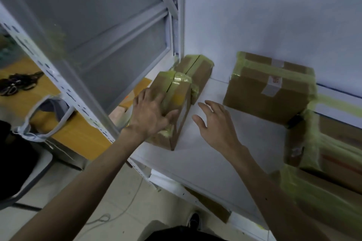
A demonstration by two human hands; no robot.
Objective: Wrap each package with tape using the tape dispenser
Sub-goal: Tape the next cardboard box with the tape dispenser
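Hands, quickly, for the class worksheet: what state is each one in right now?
Left hand: open, fingers spread flat on the near taped box.
Right hand: open, holding nothing, above the shelf.

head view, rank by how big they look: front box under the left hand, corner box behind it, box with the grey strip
1. box with the grey strip
2. front box, partly covered by the left hand
3. corner box, partly hidden, so its true size is unsure

L hand (150,112) palm-down w/ fingers (146,94) spread wide, R hand (213,123) open & relaxed just beside it
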